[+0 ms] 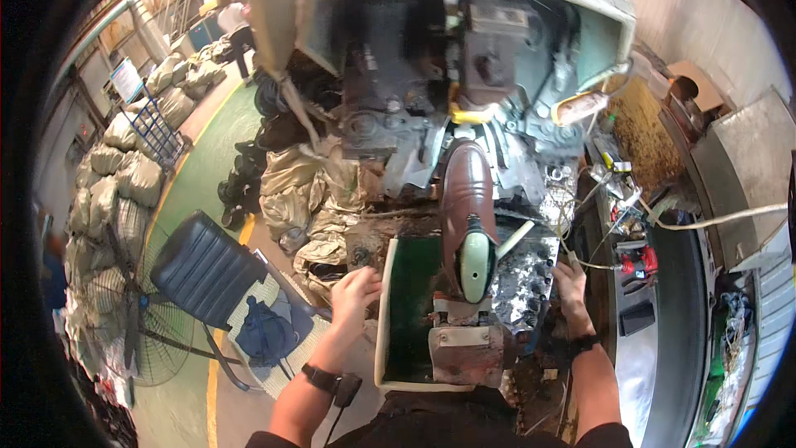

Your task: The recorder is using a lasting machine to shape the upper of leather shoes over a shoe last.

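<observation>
your bare left hand (355, 292) and bare right hand (570, 284) flank the glossy brown leather shoe (467, 182) mid-frame, fingers partly curled, any hold impossible to tell.

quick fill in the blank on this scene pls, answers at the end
The glossy brown leather shoe shows a smooth pale green last at its ____, not its toe. Of the bare left hand and bare right hand, the number touching the shoe is ____. The dark padded chair stands to the shoe's ____. The compact red-and-black tool lies to the ____ of the right hand.
Missing words: heel; zero; left; right.
</observation>
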{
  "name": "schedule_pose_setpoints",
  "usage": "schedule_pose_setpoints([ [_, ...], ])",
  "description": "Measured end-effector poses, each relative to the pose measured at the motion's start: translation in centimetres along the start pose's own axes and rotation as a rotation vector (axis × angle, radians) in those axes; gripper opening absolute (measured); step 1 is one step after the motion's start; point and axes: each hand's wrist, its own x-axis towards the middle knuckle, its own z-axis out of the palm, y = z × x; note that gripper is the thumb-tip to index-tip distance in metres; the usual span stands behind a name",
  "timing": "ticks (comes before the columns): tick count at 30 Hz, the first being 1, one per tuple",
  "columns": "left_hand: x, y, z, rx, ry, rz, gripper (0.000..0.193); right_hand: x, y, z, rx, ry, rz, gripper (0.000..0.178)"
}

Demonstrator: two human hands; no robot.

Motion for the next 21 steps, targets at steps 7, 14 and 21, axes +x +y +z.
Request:
schedule_pose_setpoints([
  [7, -4.3, 2.3, 15.8, 0.649, -0.381, 0.684, 0.103, -7.9, -10.2, 4.2, -0.121, -0.152, -0.040, 0.062],
  [14, -4.6, -0.8, 18.8, 0.667, -0.159, 0.896, 0.107, -9.4, -8.8, 7.2, -0.801, -0.170, -0.340, 0.042],
  [21, -3.8, -1.5, 18.6, 0.616, -0.151, 0.938, 0.102, -9.9, -9.4, 7.8, -0.812, -0.163, -0.467, 0.036],
])
